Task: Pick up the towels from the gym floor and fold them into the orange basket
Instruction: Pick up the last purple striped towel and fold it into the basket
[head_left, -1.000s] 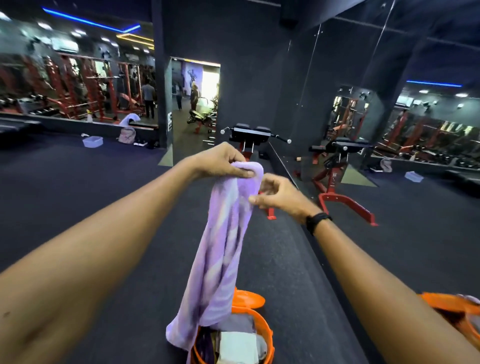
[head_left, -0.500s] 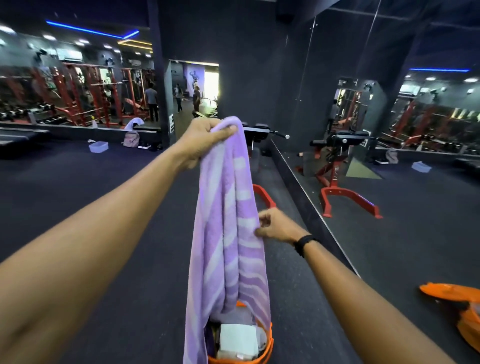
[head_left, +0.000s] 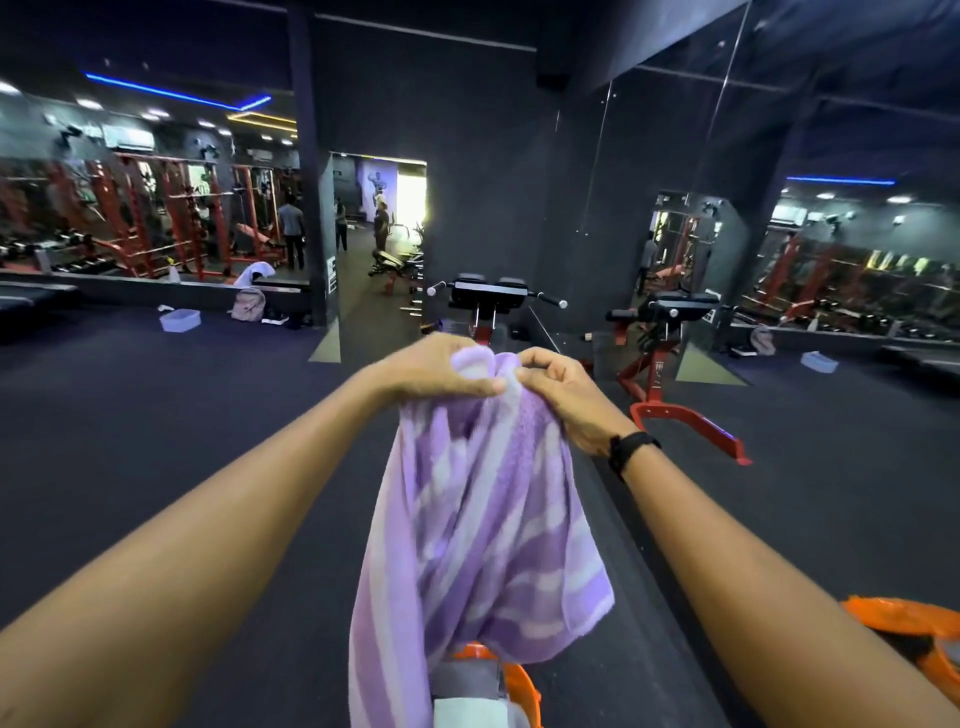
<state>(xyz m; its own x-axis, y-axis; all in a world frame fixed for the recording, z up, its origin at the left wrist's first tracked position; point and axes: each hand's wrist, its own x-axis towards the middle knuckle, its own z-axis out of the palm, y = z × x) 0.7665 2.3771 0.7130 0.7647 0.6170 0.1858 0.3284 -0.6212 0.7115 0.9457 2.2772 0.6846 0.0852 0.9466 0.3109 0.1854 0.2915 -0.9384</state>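
Note:
A purple towel with pale stripes (head_left: 483, 530) hangs from both my hands in front of me. My left hand (head_left: 441, 369) grips its top edge, and my right hand (head_left: 566, 395) pinches the same bunched top right beside it, the two hands nearly touching. The towel drapes down over the orange basket (head_left: 522, 691) on the dark floor and hides most of it. Folded towels (head_left: 467, 712) show inside the basket below the hanging cloth.
A mirror wall runs along the right, reflecting an orange basket (head_left: 909, 639) and a red exercise bench (head_left: 670, 364). Another red-and-black bench (head_left: 488, 301) stands ahead. A pale tub (head_left: 180, 319) and a bag (head_left: 248, 304) lie far left. People stand in the distance.
My right hand rose from the towel's middle up to its top, beside my left hand. My left hand dropped slightly, and the towel now hangs doubled and wider.

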